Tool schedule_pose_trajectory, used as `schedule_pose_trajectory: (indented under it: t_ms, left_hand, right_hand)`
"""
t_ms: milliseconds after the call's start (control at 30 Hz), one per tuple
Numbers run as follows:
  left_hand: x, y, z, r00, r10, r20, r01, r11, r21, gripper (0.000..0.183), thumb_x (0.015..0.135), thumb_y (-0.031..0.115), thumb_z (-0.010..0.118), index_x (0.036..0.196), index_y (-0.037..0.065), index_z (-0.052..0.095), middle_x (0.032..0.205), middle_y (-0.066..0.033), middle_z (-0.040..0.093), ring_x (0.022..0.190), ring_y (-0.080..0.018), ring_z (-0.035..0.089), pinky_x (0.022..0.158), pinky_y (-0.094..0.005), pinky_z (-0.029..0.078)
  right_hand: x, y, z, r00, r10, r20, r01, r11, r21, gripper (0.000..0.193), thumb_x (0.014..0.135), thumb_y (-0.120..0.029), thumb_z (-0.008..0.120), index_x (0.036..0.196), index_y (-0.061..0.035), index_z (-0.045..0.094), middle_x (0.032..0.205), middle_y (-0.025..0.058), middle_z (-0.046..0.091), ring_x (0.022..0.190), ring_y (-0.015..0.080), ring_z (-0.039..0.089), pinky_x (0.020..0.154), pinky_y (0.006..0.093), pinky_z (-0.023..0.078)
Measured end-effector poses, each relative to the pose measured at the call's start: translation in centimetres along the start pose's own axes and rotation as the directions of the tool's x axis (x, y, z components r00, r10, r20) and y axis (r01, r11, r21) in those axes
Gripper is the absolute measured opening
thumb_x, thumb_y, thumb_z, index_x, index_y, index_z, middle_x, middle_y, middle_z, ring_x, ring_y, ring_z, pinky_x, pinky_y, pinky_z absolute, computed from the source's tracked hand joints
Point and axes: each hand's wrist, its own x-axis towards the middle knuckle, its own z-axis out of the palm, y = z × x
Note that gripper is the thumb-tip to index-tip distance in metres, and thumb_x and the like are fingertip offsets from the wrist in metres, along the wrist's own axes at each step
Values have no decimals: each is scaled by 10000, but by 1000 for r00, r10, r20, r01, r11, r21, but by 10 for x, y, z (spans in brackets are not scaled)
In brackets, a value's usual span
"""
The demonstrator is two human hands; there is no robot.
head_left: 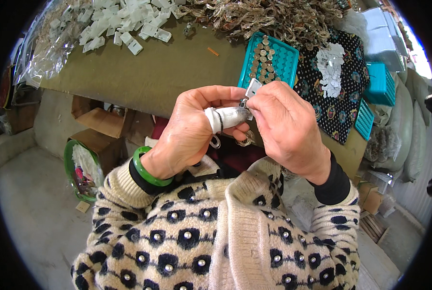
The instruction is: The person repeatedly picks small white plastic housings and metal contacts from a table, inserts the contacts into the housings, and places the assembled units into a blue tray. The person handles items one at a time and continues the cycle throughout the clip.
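Above the table's near edge my two hands meet around a small white plastic case [253, 87]. My left hand [179, 128] is closed, its thumb and one finger pinching at the case and a small metallic part beside it. White cloth wraps that finger, held by a dark band. Below the fingers of this hand hangs a small coil of thin wire [246, 139]. My right hand [289, 128] is closed in a pinch against the case's near end; its fingertips hide what they grip.
White plastic cases [129, 24] and a heap of wire bundles [274, 14] lie at the back of the table [143, 72]. A teal tray [286, 60] holds round coin-like cells. White pieces [330, 67] lie on a dark patterned cloth [308, 96]. A green-rimmed bin [71, 164] stands at left.
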Motion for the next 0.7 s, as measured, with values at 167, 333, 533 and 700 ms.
schedule_pose_trajectory:
  t_ms: [167, 333, 533, 700]
  left_hand:
    - [-2, 0, -2, 1000, 9, -2, -9, 1000, 16, 325, 889, 57, 679, 1184, -66, 618, 979, -151, 695, 753, -188, 710, 670, -297, 613]
    - [-1, 0, -2, 999, 30, 15, -31, 997, 73, 285, 882, 72, 695, 1133, -48, 631, 887, -108, 674, 635, -133, 638, 524, -259, 536]
    - [-1, 3, -9, 981, 75, 179, -42, 983, -179, 259, 903, 148, 681, 1105, 5, 603, 844, -89, 618, 567, -114, 525, 435, -224, 388]
    - [1, 3, -11, 988, 68, 139, -49, 990, -135, 270, 913, 179, 674, 1114, 11, 607, 939, -146, 679, 577, -125, 559, 426, -218, 398]
  right_hand:
    - [6, 2, -6, 994, 41, 106, -52, 993, 105, 194, 753, 96, 650, 917, 11, 594, 875, 145, 595, 763, 311, 618, 660, 366, 516]
    - [6, 5, -13, 977, 190, 93, -209, 931, 300, 117, 824, 71, 622, 926, 14, 633, 880, 127, 629, 761, 238, 625, 667, 308, 499]
    - [-3, 44, -1, 950, 208, -233, -254, 948, -191, 106, 834, 8, 668, 936, -15, 646, 861, 105, 597, 761, 263, 611, 655, 352, 497]
    - [-14, 60, 14, 975, 162, -152, -208, 905, -370, 154, 800, -7, 693, 950, -22, 659, 882, 94, 552, 815, 271, 571, 708, 387, 478]
